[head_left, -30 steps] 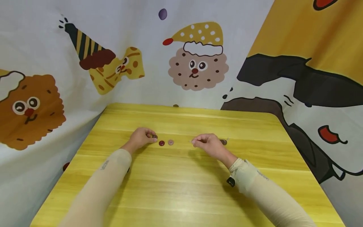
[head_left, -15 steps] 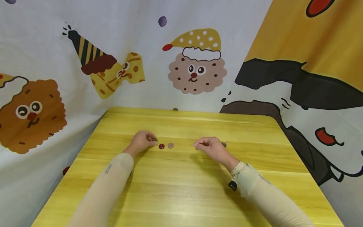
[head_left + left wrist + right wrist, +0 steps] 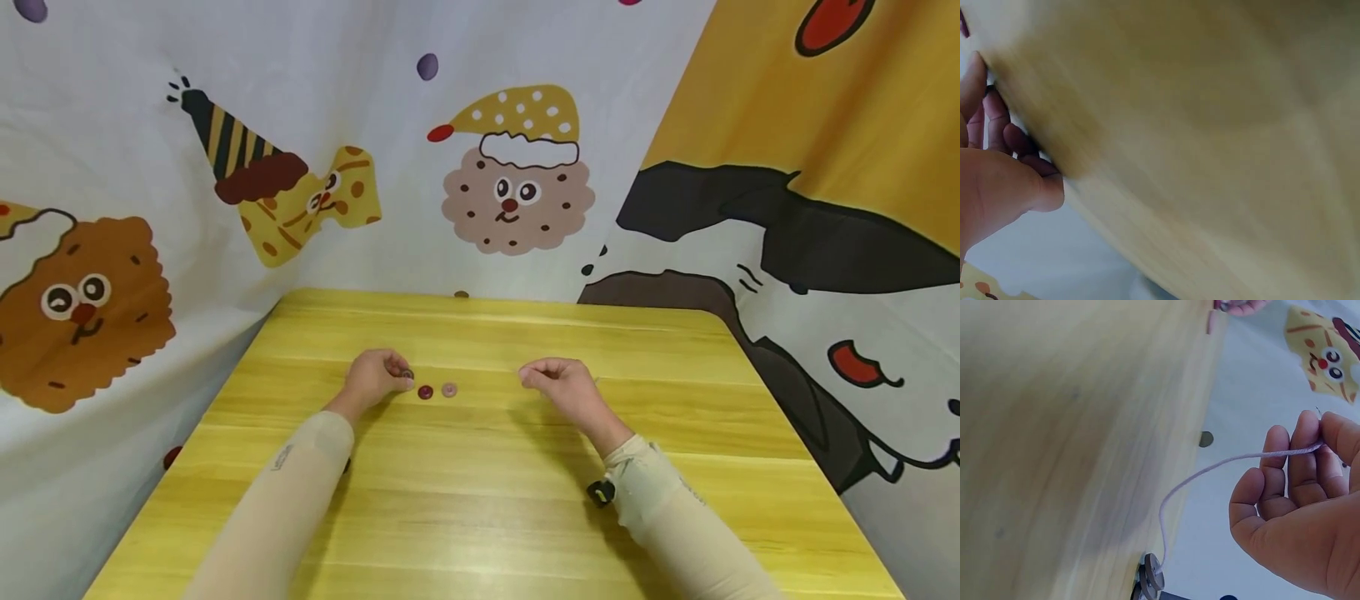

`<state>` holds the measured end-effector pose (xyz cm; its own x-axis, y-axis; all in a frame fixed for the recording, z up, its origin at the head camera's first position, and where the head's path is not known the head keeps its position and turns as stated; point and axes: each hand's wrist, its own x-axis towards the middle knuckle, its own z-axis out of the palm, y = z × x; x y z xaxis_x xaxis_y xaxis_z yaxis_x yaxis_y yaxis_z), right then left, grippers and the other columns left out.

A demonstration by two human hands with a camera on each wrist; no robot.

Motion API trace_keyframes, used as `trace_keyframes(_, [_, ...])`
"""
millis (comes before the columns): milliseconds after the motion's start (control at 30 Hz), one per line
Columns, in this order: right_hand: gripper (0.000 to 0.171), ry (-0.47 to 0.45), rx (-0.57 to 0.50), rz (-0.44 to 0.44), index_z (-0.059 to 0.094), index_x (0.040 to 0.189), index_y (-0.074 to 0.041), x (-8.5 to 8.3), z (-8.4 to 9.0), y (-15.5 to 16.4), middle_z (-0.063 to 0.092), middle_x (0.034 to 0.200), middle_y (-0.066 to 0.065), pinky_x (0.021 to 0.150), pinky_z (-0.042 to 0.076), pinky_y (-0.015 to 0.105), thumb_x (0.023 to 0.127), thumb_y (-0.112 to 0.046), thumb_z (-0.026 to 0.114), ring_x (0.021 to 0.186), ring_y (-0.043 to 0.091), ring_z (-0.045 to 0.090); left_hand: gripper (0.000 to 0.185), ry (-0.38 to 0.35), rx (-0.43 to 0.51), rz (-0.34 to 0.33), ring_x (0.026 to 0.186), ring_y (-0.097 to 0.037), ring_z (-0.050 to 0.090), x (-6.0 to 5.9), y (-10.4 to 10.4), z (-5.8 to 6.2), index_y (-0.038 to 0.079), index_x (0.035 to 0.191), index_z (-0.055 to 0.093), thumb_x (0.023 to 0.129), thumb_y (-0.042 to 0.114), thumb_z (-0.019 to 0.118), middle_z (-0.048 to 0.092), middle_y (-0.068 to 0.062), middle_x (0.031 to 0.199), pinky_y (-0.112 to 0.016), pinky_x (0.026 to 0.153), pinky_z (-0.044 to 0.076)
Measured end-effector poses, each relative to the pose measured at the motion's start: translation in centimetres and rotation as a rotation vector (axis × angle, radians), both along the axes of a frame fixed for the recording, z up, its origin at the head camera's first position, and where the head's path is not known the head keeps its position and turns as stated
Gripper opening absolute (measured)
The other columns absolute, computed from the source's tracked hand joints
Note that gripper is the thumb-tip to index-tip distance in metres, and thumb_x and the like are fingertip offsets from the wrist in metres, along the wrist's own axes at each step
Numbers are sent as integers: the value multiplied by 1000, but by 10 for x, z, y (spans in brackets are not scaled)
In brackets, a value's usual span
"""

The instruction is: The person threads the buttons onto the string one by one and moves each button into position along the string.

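Observation:
On the yellow table (image 3: 480, 508), my left hand (image 3: 399, 375) pinches a small dark button (image 3: 408, 374) between thumb and fingers. In the left wrist view, the left hand (image 3: 1004, 181) shows curled fingers against the blurred tabletop. A dark red button (image 3: 425, 392) and a pink button (image 3: 449, 389) lie just right of it. My right hand (image 3: 528, 379) is raised slightly over the table, pinching a thin lavender cord (image 3: 1210, 467). The cord runs down to a small stack of threaded buttons (image 3: 1150, 579) on the table. My right hand hides that stack in the head view.
Cartoon-print cloth walls (image 3: 517, 183) close in the table at the back, left and right. Both forearms wear beige sleeves (image 3: 285, 492). A small dark device (image 3: 596, 493) sits at the right wrist.
The view has tilted slightly, so everything sits lower. My right hand has shifted a little and now covers the threaded buttons. The left hand keeps its hold on the dark button.

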<state>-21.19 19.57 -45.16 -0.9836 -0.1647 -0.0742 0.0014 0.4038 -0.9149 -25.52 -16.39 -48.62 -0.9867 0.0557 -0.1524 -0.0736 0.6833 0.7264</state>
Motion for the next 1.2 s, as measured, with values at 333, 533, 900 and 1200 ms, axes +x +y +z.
trace_keyframes(333, [34,3,-74,-68,81,113,-8,-1,3,-2,80,120,13,104,55,46,101,-40,76,110,19,71,30,56,137,79,118,-34,72,5,8,10,6,131,75,103,16,74,77,-18,127,-41,93,60])
trace_keyframes(533, [35,30,-71,-101,81,116,-14,1,6,-5,79,125,15,106,55,47,101,-45,75,117,23,72,25,156,444,212,106,-26,77,31,62,31,12,121,79,97,19,82,81,-12,117,-37,84,63])
trace_keyframes(900, [28,186,-32,-123,84,110,-14,3,13,-28,83,107,4,87,59,35,101,-39,77,101,18,73,21,258,690,239,98,-19,79,51,139,39,6,112,80,93,13,85,83,-11,107,-25,83,63])
trace_keyframes(1200, [22,194,-1,-140,85,106,-14,5,11,-29,83,104,6,86,59,36,102,-33,76,97,18,73,18,256,735,246,93,-15,78,53,154,34,6,107,80,92,13,86,83,-10,103,-25,81,62])
